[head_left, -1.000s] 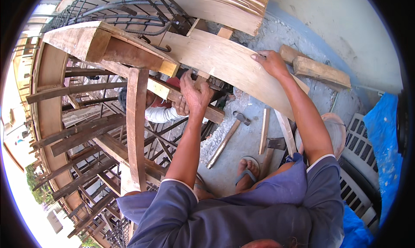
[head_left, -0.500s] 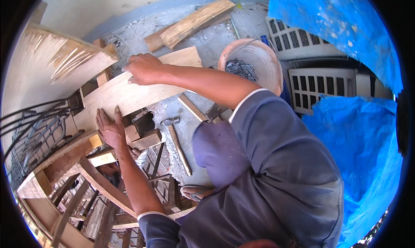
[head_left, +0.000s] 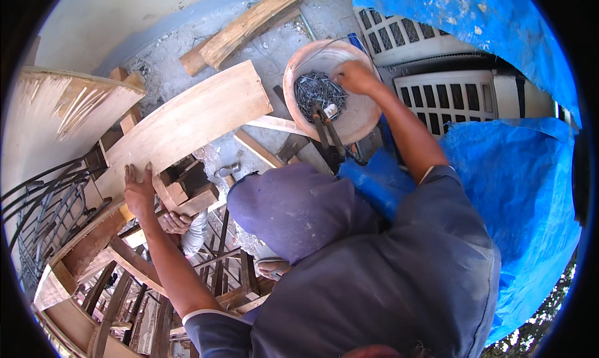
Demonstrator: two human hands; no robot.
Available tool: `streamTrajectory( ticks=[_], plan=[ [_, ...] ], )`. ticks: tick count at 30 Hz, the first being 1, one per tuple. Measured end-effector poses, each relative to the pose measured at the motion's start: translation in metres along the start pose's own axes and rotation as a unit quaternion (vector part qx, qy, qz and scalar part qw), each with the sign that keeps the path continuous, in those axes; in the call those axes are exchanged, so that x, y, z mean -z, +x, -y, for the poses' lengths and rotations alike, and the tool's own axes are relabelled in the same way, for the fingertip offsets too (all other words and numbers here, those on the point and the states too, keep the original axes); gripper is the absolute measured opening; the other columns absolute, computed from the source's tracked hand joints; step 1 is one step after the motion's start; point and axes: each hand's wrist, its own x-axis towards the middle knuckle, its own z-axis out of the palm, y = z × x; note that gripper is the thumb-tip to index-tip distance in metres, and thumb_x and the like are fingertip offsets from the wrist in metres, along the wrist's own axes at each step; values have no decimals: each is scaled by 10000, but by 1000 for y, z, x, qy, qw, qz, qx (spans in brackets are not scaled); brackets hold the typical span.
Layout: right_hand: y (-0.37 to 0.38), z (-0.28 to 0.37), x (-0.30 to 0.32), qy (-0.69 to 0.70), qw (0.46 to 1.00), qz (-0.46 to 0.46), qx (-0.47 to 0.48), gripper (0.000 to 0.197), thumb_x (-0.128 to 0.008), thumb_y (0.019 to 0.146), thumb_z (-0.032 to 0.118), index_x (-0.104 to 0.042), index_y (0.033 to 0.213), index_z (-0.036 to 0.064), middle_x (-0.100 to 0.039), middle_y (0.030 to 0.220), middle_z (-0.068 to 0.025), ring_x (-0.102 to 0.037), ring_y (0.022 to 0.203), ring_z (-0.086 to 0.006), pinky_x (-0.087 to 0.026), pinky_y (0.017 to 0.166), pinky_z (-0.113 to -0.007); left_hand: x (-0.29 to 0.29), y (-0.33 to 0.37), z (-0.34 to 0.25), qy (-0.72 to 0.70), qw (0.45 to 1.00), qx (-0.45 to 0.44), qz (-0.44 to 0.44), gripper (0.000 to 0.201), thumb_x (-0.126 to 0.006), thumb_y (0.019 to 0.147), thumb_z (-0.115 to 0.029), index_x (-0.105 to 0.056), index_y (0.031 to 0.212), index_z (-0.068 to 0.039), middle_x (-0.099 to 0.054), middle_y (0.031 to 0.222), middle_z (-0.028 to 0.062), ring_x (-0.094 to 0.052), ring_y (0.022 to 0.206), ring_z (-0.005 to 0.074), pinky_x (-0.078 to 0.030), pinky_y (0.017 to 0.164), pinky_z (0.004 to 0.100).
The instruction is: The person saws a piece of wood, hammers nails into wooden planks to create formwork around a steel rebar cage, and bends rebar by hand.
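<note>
Resting spread fingers on the plywood board (head_left: 187, 122) left of the bucket (head_left: 363, 113) is the left hand (head_left: 140, 197); inside the bucket, the right hand (head_left: 357, 78) curls beside nails (head_left: 317, 91), its hold unclear.

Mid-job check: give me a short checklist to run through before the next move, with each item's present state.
1. Left hand on the plywood strip: ok, fingers rest on its near edge.
2. Plywood strip fastened down: cannot tell; no fixing can be made out.
3. Nails available: ok, a pile lies in the bucket.
4. Right hand has a nail: cannot tell; it is inside the bucket, fingertips hidden.
5. Hammer in hand: not ok, it lies on the floor, handle mostly hidden.
6. Co-worker's hand well away from the left hand: not ok, it appears close by, beside the timber.
</note>
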Motion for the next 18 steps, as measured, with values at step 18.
streamTrajectory(
  ticks=[18],
  plan=[
    [28,46,-44,-189,978,-16,-91,236,-591,852,93,-776,989,42,-735,1089,-230,-719,1011,-401,-560,905,-496,-3,3,13,-37,999,-14,16,758,-687,896,-543,-581,1426,-11,-476,1570,119,-491,1413,328,-426,1134,412]
  ],
)
